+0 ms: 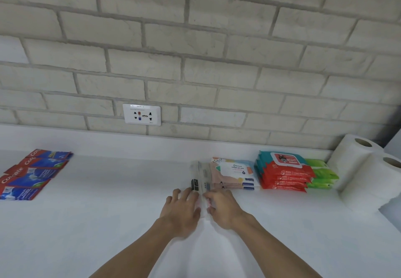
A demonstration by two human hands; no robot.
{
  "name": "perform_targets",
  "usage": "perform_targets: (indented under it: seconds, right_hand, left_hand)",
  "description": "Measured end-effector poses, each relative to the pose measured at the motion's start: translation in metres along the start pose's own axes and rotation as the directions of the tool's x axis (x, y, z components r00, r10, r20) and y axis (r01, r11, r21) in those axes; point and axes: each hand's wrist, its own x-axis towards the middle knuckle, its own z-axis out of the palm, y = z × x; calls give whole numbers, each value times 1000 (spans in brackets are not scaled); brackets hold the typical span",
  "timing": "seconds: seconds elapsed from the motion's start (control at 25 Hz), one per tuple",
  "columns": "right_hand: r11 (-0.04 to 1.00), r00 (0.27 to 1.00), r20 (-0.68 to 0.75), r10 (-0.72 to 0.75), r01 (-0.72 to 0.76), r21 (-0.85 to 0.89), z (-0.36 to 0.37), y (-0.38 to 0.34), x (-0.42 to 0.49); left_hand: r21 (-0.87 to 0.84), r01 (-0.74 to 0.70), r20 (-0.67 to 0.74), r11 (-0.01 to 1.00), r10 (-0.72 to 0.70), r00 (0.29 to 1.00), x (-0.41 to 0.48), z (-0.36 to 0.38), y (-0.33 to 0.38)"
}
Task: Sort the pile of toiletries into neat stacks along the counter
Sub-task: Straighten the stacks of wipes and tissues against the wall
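Here, head view: clear-wrapped packs (200, 176) lie on the tabletop (121, 191) just beside the pastel wipes stack (235, 175), flanked by both hands. Left hand (182, 211) flat-fingered, pressing their side; right hand (223, 210) touches the other side, grip too blurred to tell. Likely squaring them into the row. Toothpaste boxes (32, 174) lie well apart, far left.

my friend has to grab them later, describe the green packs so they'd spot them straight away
Follow the white counter along the brick wall to its right end, where two paper towel rolls stand. The green packs are stacked just left of the rolls. They are the only bright green things there; the wipes on their other side are red and teal.
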Motion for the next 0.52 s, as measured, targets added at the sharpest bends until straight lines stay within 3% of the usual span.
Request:
perform_targets:
  seconds: [0.52]
  right_hand:
    - [1000,1000,12,-10,9,8,9,-34,7]
  left_hand:
    - [-14,74,-71,997,-75,995,-24,-4,-54]
